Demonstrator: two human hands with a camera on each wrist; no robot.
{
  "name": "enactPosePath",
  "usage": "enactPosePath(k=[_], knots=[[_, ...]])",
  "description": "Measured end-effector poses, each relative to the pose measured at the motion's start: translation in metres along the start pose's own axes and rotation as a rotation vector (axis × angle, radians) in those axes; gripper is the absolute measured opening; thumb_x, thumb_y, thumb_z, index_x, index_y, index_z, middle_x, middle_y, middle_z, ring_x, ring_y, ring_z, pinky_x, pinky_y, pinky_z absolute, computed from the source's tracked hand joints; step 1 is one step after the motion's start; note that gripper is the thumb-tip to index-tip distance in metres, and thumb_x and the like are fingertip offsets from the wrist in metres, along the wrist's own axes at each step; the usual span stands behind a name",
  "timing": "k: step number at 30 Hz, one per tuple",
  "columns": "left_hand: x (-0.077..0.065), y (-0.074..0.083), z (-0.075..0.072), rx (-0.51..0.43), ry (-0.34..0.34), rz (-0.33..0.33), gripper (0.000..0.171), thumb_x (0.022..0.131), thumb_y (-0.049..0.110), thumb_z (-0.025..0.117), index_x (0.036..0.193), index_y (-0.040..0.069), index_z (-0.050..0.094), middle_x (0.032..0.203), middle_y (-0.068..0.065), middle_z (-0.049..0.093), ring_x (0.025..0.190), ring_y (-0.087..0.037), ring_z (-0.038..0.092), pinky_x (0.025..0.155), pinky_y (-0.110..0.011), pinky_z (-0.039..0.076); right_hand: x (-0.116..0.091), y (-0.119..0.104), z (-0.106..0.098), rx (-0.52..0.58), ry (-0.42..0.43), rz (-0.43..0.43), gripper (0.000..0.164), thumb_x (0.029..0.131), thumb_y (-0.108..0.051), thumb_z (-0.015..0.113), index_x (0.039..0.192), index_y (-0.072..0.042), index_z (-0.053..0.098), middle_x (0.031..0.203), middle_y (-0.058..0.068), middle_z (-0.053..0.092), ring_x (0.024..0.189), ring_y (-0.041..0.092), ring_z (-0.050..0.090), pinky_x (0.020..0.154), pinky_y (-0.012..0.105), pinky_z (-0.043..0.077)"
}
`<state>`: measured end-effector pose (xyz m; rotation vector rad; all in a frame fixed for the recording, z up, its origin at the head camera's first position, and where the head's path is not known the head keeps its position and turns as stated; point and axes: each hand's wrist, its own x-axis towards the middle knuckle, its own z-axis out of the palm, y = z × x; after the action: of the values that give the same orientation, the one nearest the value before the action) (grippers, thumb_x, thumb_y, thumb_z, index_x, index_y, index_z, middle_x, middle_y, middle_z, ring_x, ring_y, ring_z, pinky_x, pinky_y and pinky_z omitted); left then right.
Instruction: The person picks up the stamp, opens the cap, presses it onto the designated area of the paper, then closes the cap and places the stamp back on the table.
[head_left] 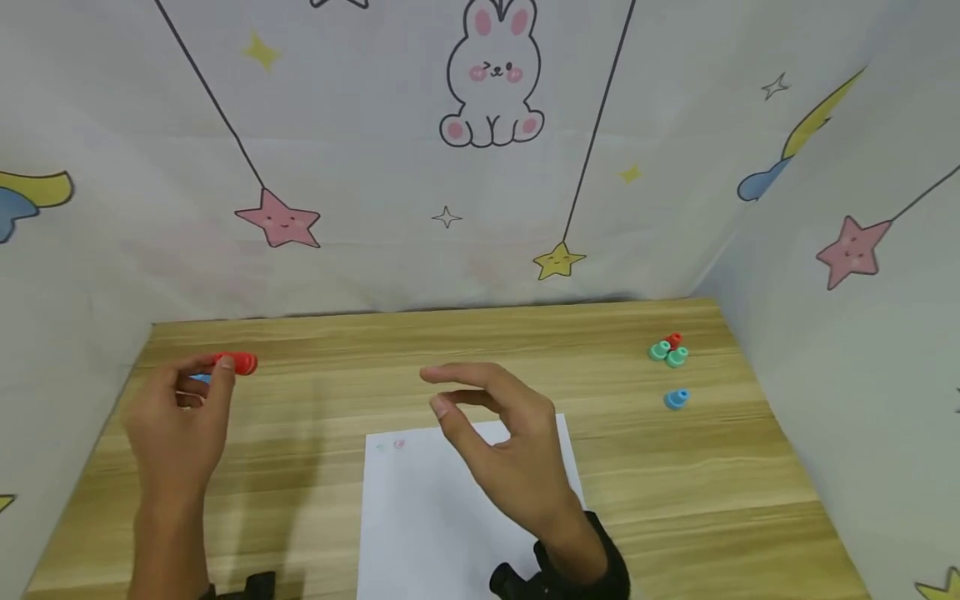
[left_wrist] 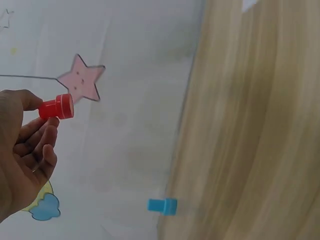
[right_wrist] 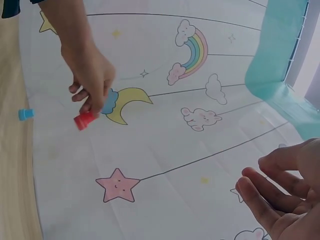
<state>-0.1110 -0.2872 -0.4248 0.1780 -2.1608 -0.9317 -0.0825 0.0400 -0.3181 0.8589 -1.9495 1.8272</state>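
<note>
Between thumb and fingers, my left hand [head_left: 178, 417] pinches a small red toy stamp [head_left: 240, 363] above the left end of the table. Its wide, flat end with a pale face shows in the left wrist view [left_wrist: 64, 106]. A blue stamp [left_wrist: 163, 206] stands on the table below that hand, mostly hidden behind it in the head view. My right hand [head_left: 517, 446] hovers over a white sheet of paper [head_left: 420, 525], fingers loosely bent and thumb apart from them, holding nothing. Near the sheet's top left corner are small faint marks, one reddish [head_left: 399, 444].
At the table's back right, a red stamp [head_left: 674, 339] and two green stamps [head_left: 677, 357] stand close together. Another blue stamp [head_left: 677, 399] is nearer to me. White cloth walls [head_left: 375, 150] with cartoon prints border the wooden table [head_left: 675, 492] at the back and sides.
</note>
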Motion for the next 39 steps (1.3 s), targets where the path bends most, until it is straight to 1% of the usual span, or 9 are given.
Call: enactPosePath(k=[4, 7, 10, 12, 15, 17, 19, 31, 39], knots=[[0.009, -0.037, -0.001, 0.147, -0.110, -0.090, 0.026, 0.090, 0.023, 0.066, 0.105, 0.001, 0.070, 0.089, -0.004, 0.068, 0.062, 0.016, 0.044, 0.055, -0.005, 0.035, -0.001, 0.000, -0.001, 0.001, 0.015, 0.015, 0.021, 0.088, 0.009, 0.060, 0.108, 0.003, 0.065, 0.106, 0.014, 0.070, 0.099, 0.019, 0.067, 0.083, 0.035, 0.056], [0.011, -0.057, 0.000, 0.238, -0.215, -0.173, 0.031, 0.092, 0.031, 0.063, 0.108, 0.006, 0.070, 0.093, -0.003, 0.069, 0.061, 0.017, 0.041, 0.049, -0.010, 0.035, 0.000, 0.000, -0.003, 0.005, 0.018, 0.019, 0.021, 0.089, 0.010, 0.059, 0.107, 0.003, 0.065, 0.106, 0.013, 0.069, 0.099, 0.020, 0.067, 0.083, 0.036, 0.056], [0.011, -0.072, 0.002, 0.296, -0.323, -0.223, 0.034, 0.094, 0.035, 0.060, 0.110, 0.006, 0.069, 0.096, -0.013, 0.069, 0.060, 0.014, 0.042, 0.046, -0.017, 0.038, -0.001, 0.000, -0.004, 0.009, 0.017, 0.027, 0.020, 0.089, 0.010, 0.058, 0.107, 0.003, 0.064, 0.105, 0.014, 0.069, 0.098, 0.022, 0.067, 0.083, 0.035, 0.056], [0.010, -0.079, 0.004, 0.321, -0.377, -0.239, 0.039, 0.095, 0.037, 0.058, 0.112, 0.004, 0.068, 0.095, -0.017, 0.070, 0.062, 0.006, 0.050, 0.047, -0.021, 0.040, -0.001, 0.000, -0.004, 0.008, 0.020, 0.030, 0.020, 0.089, 0.010, 0.058, 0.107, 0.003, 0.064, 0.105, 0.013, 0.069, 0.098, 0.023, 0.067, 0.083, 0.035, 0.056], [0.011, -0.085, 0.009, 0.344, -0.436, -0.247, 0.043, 0.097, 0.037, 0.054, 0.115, 0.001, 0.066, 0.095, -0.021, 0.069, 0.069, -0.018, 0.062, 0.049, -0.027, 0.043, -0.001, 0.000, -0.005, 0.005, 0.026, 0.029, 0.020, 0.089, 0.010, 0.057, 0.107, 0.003, 0.064, 0.105, 0.014, 0.069, 0.098, 0.024, 0.067, 0.084, 0.036, 0.056], [0.011, -0.088, 0.012, 0.360, -0.465, -0.260, 0.045, 0.097, 0.037, 0.053, 0.117, -0.001, 0.065, 0.097, -0.023, 0.069, 0.077, -0.032, 0.065, 0.051, -0.031, 0.044, -0.001, 0.000, -0.006, 0.009, 0.028, 0.032, 0.020, 0.089, 0.011, 0.057, 0.107, 0.003, 0.064, 0.105, 0.014, 0.069, 0.098, 0.023, 0.067, 0.084, 0.036, 0.056], [0.012, -0.090, 0.015, 0.375, -0.495, -0.270, 0.045, 0.097, 0.036, 0.052, 0.117, -0.002, 0.064, 0.100, -0.025, 0.068, 0.081, -0.037, 0.065, 0.052, -0.034, 0.045, -0.002, 0.000, -0.006, 0.010, 0.029, 0.037, 0.020, 0.090, 0.011, 0.057, 0.107, 0.003, 0.064, 0.105, 0.014, 0.069, 0.098, 0.024, 0.067, 0.084, 0.036, 0.056], [0.007, -0.093, 0.020, 0.423, -0.549, -0.300, 0.045, 0.098, 0.035, 0.053, 0.118, -0.005, 0.062, 0.110, -0.028, 0.065, 0.093, -0.046, 0.061, 0.058, -0.048, 0.048, -0.002, 0.000, -0.009, -0.021, 0.031, 0.045, 0.020, 0.090, 0.009, 0.057, 0.107, 0.001, 0.065, 0.104, 0.012, 0.070, 0.098, 0.021, 0.067, 0.084, 0.035, 0.056], [0.007, -0.094, 0.019, 0.428, -0.559, -0.308, 0.045, 0.098, 0.036, 0.051, 0.119, -0.003, 0.062, 0.109, -0.025, 0.065, 0.089, -0.041, 0.062, 0.051, -0.039, 0.046, -0.002, 0.001, -0.008, -0.025, 0.030, 0.030, 0.020, 0.091, 0.007, 0.057, 0.107, 0.000, 0.066, 0.104, 0.010, 0.070, 0.098, 0.020, 0.067, 0.085, 0.034, 0.055]])
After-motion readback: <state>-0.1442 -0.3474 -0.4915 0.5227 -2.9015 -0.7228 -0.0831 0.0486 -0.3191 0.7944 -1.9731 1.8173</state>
